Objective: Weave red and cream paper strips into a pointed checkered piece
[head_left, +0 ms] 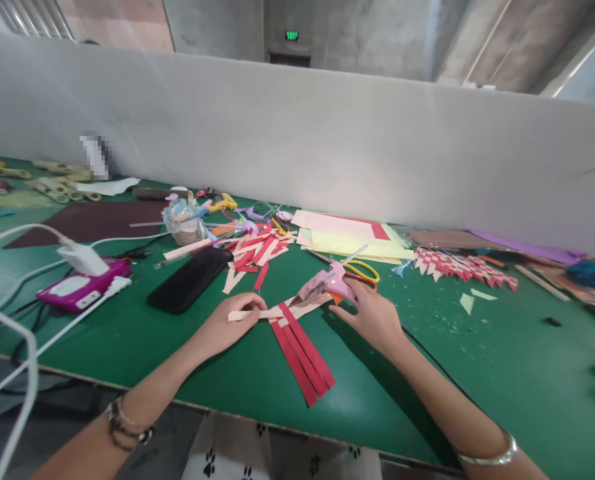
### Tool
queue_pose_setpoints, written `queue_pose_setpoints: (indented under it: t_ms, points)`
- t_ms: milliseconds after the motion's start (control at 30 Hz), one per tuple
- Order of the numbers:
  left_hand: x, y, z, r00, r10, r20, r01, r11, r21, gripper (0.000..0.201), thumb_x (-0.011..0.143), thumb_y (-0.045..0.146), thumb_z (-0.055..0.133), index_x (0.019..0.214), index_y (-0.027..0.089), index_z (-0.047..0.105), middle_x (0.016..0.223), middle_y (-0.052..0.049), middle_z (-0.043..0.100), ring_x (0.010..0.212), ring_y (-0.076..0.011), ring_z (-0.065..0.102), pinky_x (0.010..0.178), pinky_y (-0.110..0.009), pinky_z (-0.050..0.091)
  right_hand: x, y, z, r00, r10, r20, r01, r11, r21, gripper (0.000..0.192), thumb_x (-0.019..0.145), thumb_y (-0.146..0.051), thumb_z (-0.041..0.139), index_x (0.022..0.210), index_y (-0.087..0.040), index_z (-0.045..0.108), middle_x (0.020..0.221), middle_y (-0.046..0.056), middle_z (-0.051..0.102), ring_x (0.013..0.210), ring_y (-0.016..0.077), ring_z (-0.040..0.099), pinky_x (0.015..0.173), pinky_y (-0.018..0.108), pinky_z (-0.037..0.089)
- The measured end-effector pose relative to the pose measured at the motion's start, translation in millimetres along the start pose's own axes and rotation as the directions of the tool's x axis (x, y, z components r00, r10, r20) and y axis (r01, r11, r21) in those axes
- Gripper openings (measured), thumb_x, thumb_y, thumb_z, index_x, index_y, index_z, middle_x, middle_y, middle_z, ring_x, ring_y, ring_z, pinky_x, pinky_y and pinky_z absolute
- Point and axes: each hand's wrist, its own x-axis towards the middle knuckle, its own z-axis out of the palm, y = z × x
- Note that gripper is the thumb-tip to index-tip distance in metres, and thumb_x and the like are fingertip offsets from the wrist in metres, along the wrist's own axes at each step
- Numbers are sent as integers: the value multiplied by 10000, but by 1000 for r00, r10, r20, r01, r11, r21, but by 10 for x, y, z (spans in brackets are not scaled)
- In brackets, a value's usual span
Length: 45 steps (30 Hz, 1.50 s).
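Note:
My left hand (234, 320) pinches a cream paper strip (272, 313), whose free end pokes out to the left of the fingers. My right hand (374, 317) is wrapped round the handle of a pink glue gun (322, 283), its nozzle low and pointing left over the strips. Below the nozzle, red paper strips (304, 357) cross the cream ones and fan out toward the table's near edge. The exact contact between nozzle and paper is too small to make out.
A black phone (190, 280) lies left of my left hand, with a purple power strip (84, 283) and white cables beyond. Behind are loose strips (262, 247), scissors (362, 270) and paper sheets (352, 240). Woven red-and-white paper pieces (464, 267) lie to the right.

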Motion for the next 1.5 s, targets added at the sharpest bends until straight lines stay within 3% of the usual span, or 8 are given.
queue_pose_setpoints:
  t_ms: [267,633,833,1500]
  points:
    - [8,42,-13,1000,-4,9,4,1000,-19,238,803,342,403,809,198,592,787,4,616,690,-149,538,608,-217,390,-13,-24,18,997,-76,15,76,997,19,468,782,-455,507,1187,-221,499,1126,85,622,894,227,626,599,273,451]
    - [19,12,-2,1000,-8,10,8,1000,-10,244,795,338,408,805,199,607,773,10,625,656,-143,535,619,-219,408,0,-31,42,995,-78,58,77,997,21,410,789,-392,502,1167,-234,509,1109,73,628,856,213,630,602,258,444]
    - [19,37,-12,1000,-6,18,6,1000,-15,242,800,345,406,808,200,600,807,-1,636,738,-166,559,658,-227,418,13,-3,22,992,-95,85,91,995,40,376,819,-352,473,1171,-224,499,1094,73,631,860,212,626,611,260,439]
    - [12,22,-16,1000,-9,18,9,1000,-11,238,811,349,414,820,208,605,827,4,635,761,-166,567,663,-222,416,42,217,-24,990,-76,117,84,994,-69,332,875,-364,388,1140,-197,499,1089,93,621,851,225,614,610,270,397]
